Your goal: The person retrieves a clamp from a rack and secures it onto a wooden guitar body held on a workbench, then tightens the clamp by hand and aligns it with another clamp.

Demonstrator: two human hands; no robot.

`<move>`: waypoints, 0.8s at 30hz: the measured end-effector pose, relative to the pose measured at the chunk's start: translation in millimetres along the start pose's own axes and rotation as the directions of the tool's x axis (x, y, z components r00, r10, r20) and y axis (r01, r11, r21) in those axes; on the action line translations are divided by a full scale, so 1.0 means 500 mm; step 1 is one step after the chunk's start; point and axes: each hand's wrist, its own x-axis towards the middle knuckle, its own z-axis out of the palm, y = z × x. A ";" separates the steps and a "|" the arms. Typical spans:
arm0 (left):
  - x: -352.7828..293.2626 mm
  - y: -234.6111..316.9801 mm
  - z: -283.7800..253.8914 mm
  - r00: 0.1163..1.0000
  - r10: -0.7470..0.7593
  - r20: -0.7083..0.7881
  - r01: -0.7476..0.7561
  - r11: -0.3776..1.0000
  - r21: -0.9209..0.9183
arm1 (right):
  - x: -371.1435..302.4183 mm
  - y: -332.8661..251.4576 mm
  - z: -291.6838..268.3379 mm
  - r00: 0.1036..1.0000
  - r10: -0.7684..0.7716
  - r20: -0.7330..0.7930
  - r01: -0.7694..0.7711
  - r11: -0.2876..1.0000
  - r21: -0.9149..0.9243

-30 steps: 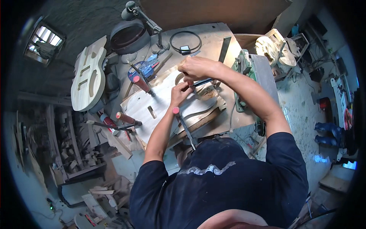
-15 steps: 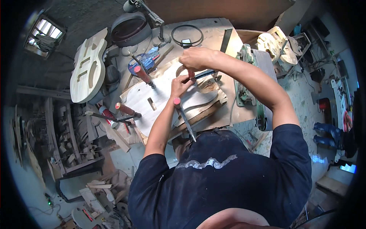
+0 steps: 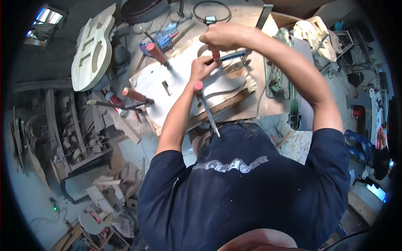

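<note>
A pale guitar-body-shaped board [image 3: 155,92] lies on a rough-edged wooden blank [image 3: 230,103] at the bench's near side. Over its far right part stands a bar clamp with a red handle [image 3: 216,55]. My right hand [image 3: 221,36] is closed over the top of that handle, its fingers partly hidden. Lower down, my left hand [image 3: 202,68] pinches the clamp near the handle's bottom end. Three more red-handled clamps, a far-left clamp [image 3: 156,53], a left-edge clamp [image 3: 136,94] and a near clamp [image 3: 205,106], sit around the board.
A routed guitar body [image 3: 93,54] leans at the left. Behind the board lie a blue tool [image 3: 157,44] and a coiled black cable [image 3: 212,11]. To the right stands a green machine [image 3: 279,79]. A wood-scrap rack [image 3: 75,138] is at lower left.
The whole view has shifted, so the bench appears higher. Both hands stay at the same clamp, with my right hand still on top of its handle.
</note>
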 end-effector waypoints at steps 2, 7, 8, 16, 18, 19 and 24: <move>0.000 0.003 -0.003 0.999 -0.049 0.017 0.049 0.999 -0.012 | -0.014 -0.009 -0.019 0.990 -0.137 -0.028 0.134 0.987 -0.093; -0.010 -0.001 -0.005 0.994 -0.096 0.055 0.099 0.994 -0.046 | -0.022 -0.015 0.009 0.985 -0.015 -0.171 0.007 0.999 -0.050; -0.008 -0.005 -0.007 0.994 -0.093 0.055 0.096 0.994 -0.044 | -0.022 -0.023 0.003 0.970 0.034 -0.241 -0.035 0.999 -0.001; -0.004 -0.006 0.000 1.000 0.023 -0.020 -0.024 0.997 -0.075 | -0.004 -0.002 0.004 0.998 0.050 -0.031 -0.052 0.997 -0.052; -0.008 -0.015 -0.001 0.999 0.025 -0.039 -0.029 0.996 -0.087 | -0.002 0.001 0.004 0.991 -0.090 -0.100 0.085 0.995 -0.045; -0.010 -0.020 0.001 0.999 -0.002 -0.035 -0.002 0.991 -0.131 | -0.003 0.001 0.000 0.993 -0.092 -0.075 0.090 0.995 -0.034; -0.005 -0.023 0.009 0.999 -0.033 -0.010 0.032 0.995 -0.096 | -0.006 0.001 0.018 0.984 0.149 -0.098 -0.154 0.987 -0.047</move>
